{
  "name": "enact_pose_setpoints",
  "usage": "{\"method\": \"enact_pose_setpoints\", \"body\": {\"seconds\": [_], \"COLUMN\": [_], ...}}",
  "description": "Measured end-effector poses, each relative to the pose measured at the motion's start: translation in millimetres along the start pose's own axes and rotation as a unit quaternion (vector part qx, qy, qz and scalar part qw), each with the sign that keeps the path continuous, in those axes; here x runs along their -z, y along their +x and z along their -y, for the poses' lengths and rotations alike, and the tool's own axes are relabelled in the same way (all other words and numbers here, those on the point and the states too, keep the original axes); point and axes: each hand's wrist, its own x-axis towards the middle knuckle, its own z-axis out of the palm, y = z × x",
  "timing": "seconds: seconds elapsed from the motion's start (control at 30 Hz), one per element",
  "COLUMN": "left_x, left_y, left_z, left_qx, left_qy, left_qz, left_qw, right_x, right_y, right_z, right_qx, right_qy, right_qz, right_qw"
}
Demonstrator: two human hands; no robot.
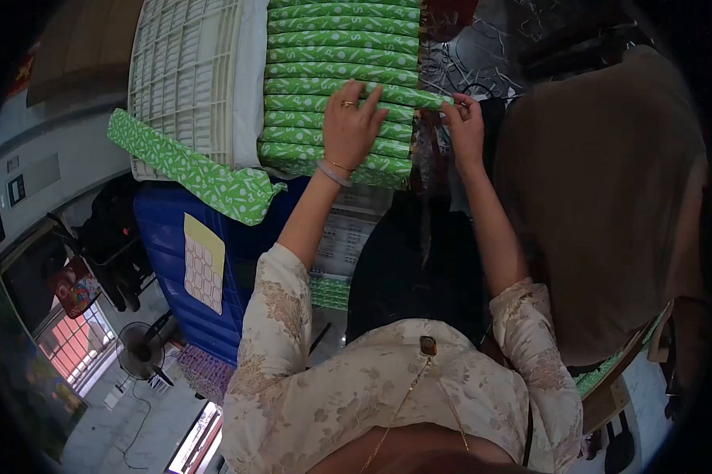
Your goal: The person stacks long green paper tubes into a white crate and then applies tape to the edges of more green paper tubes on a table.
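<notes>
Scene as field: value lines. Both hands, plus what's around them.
left hand: fingers spread, resting on row of green packets
right hand: fingertips at right end of one packet
white plastic grid: left of packets
loose green piece: across grid's lower edge
paper sheet: on blue plastic surface

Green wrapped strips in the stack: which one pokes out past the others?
The strip whose end is at the fingertips of the right hand: it alone juts out rightward, while the other strips end short of it.
</notes>
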Motion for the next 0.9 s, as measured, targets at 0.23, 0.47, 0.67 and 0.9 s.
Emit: {"method": "enact_pose_setpoints", "body": {"seconds": [0.23, 0.47, 0.67, 0.9], "left_x": [-11, 0, 16, 38], "left_y": [3, -3, -7, -21], "left_z": [-14, 12, 39, 87], "left_qx": [-0.009, -0.017, 0.006, 0.068], "left_qy": [-0.039, 0.021, 0.065, 0.108], "left_qz": [0.013, 0.031, -0.007, -0.013], "left_qw": [0.999, 0.999, 0.998, 0.992], "right_x": [-9, 8, 5, 9], "right_y": [8, 12, 7, 12], "right_z": [-5, -12, 4, 2], "right_qx": [0.032, 0.023, -0.029, -0.043], "right_qy": [-0.236, -0.136, -0.024, -0.054], "right_qz": [-0.071, -0.016, 0.026, 0.038], "right_qw": [0.969, 0.990, 0.999, 0.997]}}
